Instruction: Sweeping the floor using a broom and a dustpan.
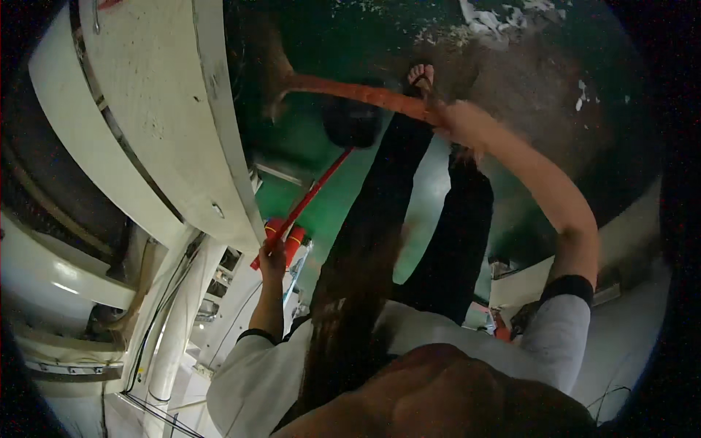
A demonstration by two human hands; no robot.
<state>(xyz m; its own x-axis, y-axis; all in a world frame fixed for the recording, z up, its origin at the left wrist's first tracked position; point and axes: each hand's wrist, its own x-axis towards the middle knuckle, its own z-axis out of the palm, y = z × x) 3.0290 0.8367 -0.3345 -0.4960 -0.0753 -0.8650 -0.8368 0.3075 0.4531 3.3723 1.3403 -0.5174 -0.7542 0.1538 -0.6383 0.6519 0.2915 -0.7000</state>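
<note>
My right hand (464, 125) is closed around the upper end of a short broom with an orange-red handle (358, 93). The broom's brown bristle head (272, 73) fans out at its far left end and is smeared by motion. In my left hand (273, 257) is the long red handle of a dustpan, gripped near its top. The dustpan's dark pan (352, 123) is low near the green floor, partly behind the broom handle. My fingers on both tools are only partly distinct.
A large pale machine cabinet (161, 109) runs along the left side. White scraps (496, 20) and brown debris lie on the green floor (299, 201) at the far right. Red-and-yellow cylinders (293, 244) stand beside my left hand. Cables (157, 332) hang at the lower left.
</note>
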